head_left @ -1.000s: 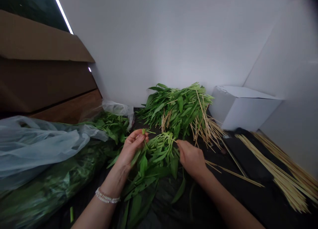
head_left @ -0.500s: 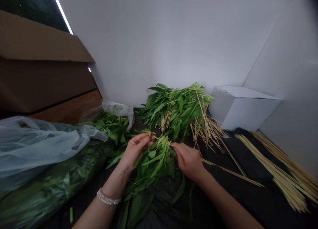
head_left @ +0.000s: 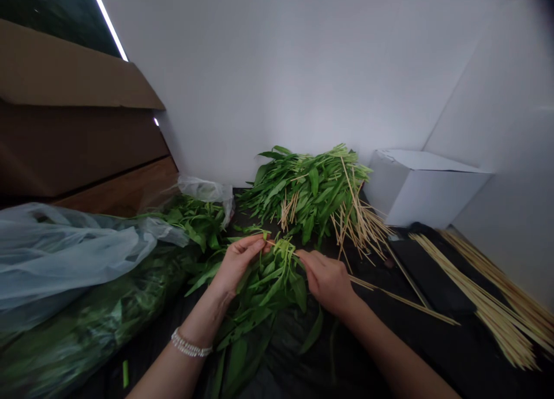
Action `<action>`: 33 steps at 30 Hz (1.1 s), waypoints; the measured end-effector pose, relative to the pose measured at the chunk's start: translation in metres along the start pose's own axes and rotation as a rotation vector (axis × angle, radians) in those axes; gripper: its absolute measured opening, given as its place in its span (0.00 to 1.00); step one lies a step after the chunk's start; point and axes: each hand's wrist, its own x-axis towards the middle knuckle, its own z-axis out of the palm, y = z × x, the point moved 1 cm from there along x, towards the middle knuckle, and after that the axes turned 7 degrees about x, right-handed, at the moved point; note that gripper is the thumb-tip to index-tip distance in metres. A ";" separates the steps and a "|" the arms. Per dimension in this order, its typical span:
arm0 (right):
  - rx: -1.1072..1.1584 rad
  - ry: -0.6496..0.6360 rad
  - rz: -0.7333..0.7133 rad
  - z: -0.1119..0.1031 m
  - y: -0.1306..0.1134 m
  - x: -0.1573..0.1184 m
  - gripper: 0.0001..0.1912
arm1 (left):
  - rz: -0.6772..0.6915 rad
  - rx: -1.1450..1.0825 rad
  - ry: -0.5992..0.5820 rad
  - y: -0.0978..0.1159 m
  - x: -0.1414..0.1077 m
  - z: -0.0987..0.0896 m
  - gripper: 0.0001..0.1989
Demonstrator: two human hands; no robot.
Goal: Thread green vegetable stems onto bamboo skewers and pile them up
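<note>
My left hand [head_left: 239, 263], wearing a beaded bracelet [head_left: 189, 342], pinches a leafy green stem [head_left: 265, 236] between thumb and fingers. Just across from it, my right hand [head_left: 328, 281] is closed on a thin bamboo skewer [head_left: 271, 243], which mostly hides behind fingers and stems. Several green stems are threaded on the skewer between my hands. Their leaves [head_left: 272, 292] hang down in a bunch over the dark surface. The skewer's tip is by my left fingertips.
Behind my hands lies a pile of skewered greens [head_left: 303, 185] with skewer ends sticking out. Loose skewers [head_left: 480, 301] and a black flat object [head_left: 428, 278] lie at right, near a white box [head_left: 426, 185]. Plastic bags [head_left: 73, 260] of greens and a cardboard box [head_left: 78, 128] stand left.
The stem in my left hand has shifted slightly right, toward the skewered bunch. The stems on the skewer sit a little lower and differently turned. My right hand has barely moved.
</note>
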 end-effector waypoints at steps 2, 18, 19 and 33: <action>-0.005 0.001 -0.003 0.000 0.000 0.000 0.17 | -0.001 -0.002 0.004 0.000 0.000 0.000 0.17; 0.001 0.019 0.002 0.001 0.000 0.000 0.16 | 0.000 -0.002 -0.008 0.003 -0.002 0.002 0.16; -0.002 0.019 -0.002 0.000 0.000 0.000 0.16 | 0.003 0.005 -0.012 0.003 -0.001 0.001 0.16; 0.009 0.004 -0.026 0.001 0.000 -0.001 0.16 | 0.012 0.114 -0.049 0.000 0.003 -0.004 0.16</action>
